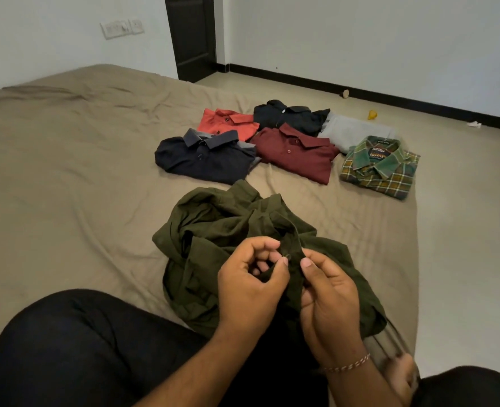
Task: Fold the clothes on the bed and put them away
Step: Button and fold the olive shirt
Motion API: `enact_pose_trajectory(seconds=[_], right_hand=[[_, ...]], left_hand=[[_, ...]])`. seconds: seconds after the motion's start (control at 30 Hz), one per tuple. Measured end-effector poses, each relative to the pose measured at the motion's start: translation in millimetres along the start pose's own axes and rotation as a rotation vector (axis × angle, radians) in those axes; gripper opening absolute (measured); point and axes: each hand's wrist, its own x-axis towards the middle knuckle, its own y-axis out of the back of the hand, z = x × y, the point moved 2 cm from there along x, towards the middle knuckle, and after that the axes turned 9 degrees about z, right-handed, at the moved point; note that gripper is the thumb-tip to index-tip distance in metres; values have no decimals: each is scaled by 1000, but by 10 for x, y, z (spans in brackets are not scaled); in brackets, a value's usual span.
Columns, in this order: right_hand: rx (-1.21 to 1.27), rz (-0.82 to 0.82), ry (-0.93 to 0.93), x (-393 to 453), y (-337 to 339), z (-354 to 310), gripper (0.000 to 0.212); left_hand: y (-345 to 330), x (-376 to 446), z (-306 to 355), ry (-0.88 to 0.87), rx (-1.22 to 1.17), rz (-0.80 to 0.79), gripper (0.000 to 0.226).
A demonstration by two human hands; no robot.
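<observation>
On the left the taupe bed sheet (67, 177) lies rumpled, with the person's dark-trousered knee (67, 348) low in the foreground. Further along, at the far middle of the bed, folded garments lie in a loose cluster: a navy polo shirt with a grey collar (204, 158), an orange-red polo shirt (228, 123) behind it, a black collared shirt (290, 116), a maroon polo shirt (295, 154), a pale grey folded garment (351, 132), and at the right end a green-and-yellow plaid shirt (381, 167) near the bed's edge. Just this side of that group, and directly ahead of the hands, the crumpled olive-green button shirt (228, 230) lies in a heap, its bulk spreading away and leftward while its near part is drawn up toward the lap. The left hand (251, 289) has its fingers curled, thumb and forefinger pinching the cloth beside a small button (290, 257); the right hand (328, 292) pinches the same strip from the other side, thumb on top, a thread bracelet (348, 364) at the wrist. Both hands meet on the placket, equally near, so I judge the shirt is being buttoned or straightened before folding. That strip seems to run away from the body, so the next move likely needs the heap spread flat forward, into the bare sheet short of the folded group. On the floor (448, 201) at right sits a small yellow object (372, 114).
</observation>
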Motion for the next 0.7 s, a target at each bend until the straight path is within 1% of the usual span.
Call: enact_pose_trajectory(seconds=[0.1, 0.2, 0.3, 0.37, 0.43, 0.53, 0.63, 0.7], right_hand=[[-22, -22, -11, 3, 7, 5, 28], [-15, -26, -9, 33, 36, 29, 40], [-28, -37, 11, 50, 51, 48, 45], [-48, -42, 37, 42, 53, 43, 44], [-81, -45, 77, 33, 53, 34, 35], [-209, -69, 209, 22, 59, 6, 25], [-410, -110, 427, 10, 54, -33, 32], [-523, -138, 557, 13, 67, -41, 30]], left_hand=[[-3, 8, -13, 25, -33, -8, 26], [-14, 12, -9, 28, -64, -32, 27], [-25, 4, 0, 19, -70, -48, 27], [-27, 6, -8, 23, -72, -50, 27], [-30, 11, -18, 35, -70, -47, 27], [-30, 17, -37, 49, -57, -45, 27], [-21, 40, -59, 81, -54, -38, 27], [-11, 65, -76, 116, -52, -43, 26]])
